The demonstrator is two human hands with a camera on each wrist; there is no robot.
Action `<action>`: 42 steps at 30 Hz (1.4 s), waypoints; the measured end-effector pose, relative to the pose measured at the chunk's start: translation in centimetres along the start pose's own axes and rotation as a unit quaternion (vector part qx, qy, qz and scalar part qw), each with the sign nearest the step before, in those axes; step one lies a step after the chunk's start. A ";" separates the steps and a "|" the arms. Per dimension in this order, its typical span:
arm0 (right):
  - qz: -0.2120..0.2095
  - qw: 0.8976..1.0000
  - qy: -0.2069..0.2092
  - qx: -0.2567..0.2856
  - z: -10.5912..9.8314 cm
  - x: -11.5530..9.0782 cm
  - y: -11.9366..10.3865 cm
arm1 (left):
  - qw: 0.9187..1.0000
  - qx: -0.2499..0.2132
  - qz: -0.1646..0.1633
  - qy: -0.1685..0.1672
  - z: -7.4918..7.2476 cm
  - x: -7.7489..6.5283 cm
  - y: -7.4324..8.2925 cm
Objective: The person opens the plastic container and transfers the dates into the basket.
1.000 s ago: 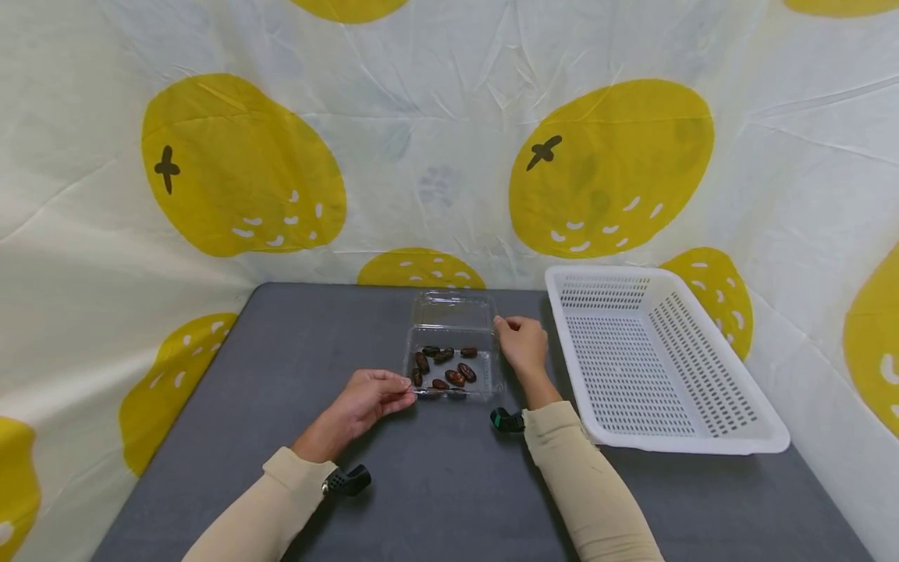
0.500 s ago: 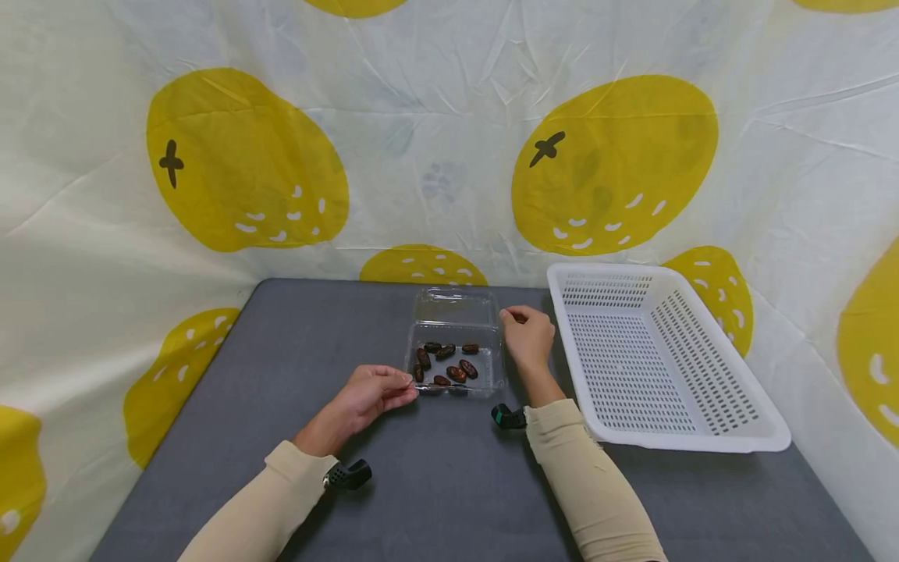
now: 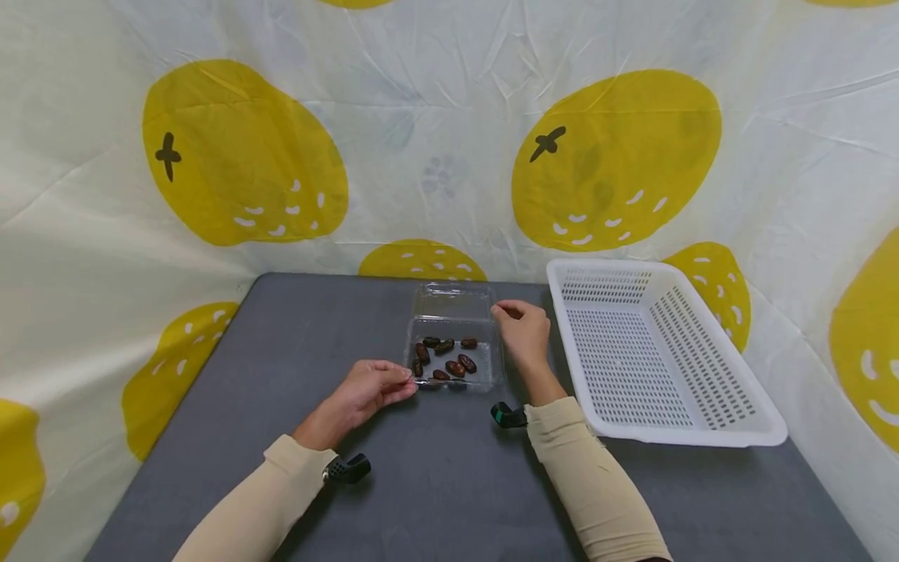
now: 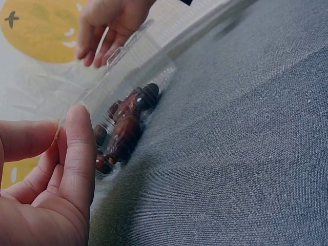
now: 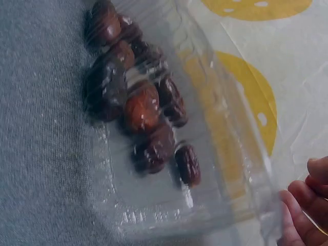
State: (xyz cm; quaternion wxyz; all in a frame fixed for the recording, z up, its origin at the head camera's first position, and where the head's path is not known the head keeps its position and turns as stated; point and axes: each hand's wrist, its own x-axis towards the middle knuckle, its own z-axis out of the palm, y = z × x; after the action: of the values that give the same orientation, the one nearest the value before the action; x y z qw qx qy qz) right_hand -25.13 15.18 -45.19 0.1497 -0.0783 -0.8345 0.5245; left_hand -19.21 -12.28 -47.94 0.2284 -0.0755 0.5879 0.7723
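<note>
Clear plastic container of dates lies open on a gray table between the hands: the left hand pinches its near-left corner; the right hand, fingers bent, is beside its right edge, its hold unclear.

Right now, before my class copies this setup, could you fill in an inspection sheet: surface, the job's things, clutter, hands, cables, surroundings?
Surface: grey table, woven-looking top.
Job's things: clear plastic container, its lid open at the far side; dark brown dates inside.
Clutter or extras: white slotted basket, right of the container.
Hands: left hand pinches the container's near-left edge; right hand, fingers curled, is at the container's right side; contact unclear.
Cables: nothing seen.
Surroundings: white sheet with yellow printed shapes behind the table.
</note>
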 end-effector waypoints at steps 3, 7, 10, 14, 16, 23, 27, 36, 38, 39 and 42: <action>-0.002 1.000 -0.024 0.000 0.0 -0.2 -0.4 | 1.000 0.006 -0.004 0.004 -0.1 -0.1 0.1; -0.009 0.999 -0.051 0.000 0.2 -0.4 -0.8 | 1.000 0.006 -0.003 0.004 -0.2 -0.1 0.1; -0.013 0.998 -0.066 0.006 0.4 -0.6 -1.0 | 1.000 0.005 -0.003 0.003 -0.2 0.0 0.0; -0.012 0.996 -0.091 0.019 0.6 -0.7 -1.3 | 1.000 0.003 -0.004 0.002 -0.2 0.0 0.0; -0.013 0.994 -0.102 0.022 0.7 -0.7 -1.4 | 1.000 0.002 -0.003 -0.001 -0.2 0.0 0.1; -0.015 0.989 -0.144 0.025 1.2 -0.7 -1.8 | 1.000 0.005 -0.002 -0.001 0.0 0.2 0.5; -0.016 0.985 -0.172 0.022 1.6 -1.1 -2.3 | 1.000 0.009 -0.001 0.002 0.0 0.4 0.5; -0.013 0.972 -0.233 0.008 3.0 -2.8 -2.8 | 1.000 0.007 -0.009 0.006 0.0 0.1 0.2; -0.015 0.970 -0.242 0.008 3.3 -3.0 -2.7 | 1.000 0.007 -0.012 0.007 0.0 0.0 0.2; -0.014 0.969 -0.246 0.009 3.4 -3.1 -2.7 | 1.000 0.007 -0.013 0.007 0.1 0.0 0.2; -0.012 0.966 -0.260 0.011 3.7 -3.3 -2.7 | 1.000 0.005 -0.013 0.009 0.2 -0.1 0.3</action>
State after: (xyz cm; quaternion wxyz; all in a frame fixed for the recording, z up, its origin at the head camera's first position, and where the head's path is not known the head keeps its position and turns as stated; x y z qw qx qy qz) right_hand -23.23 9.88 -44.80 -0.0650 0.0724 -0.8399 0.5340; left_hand -19.25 -12.14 -47.60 0.2336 -0.0888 0.5931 0.7654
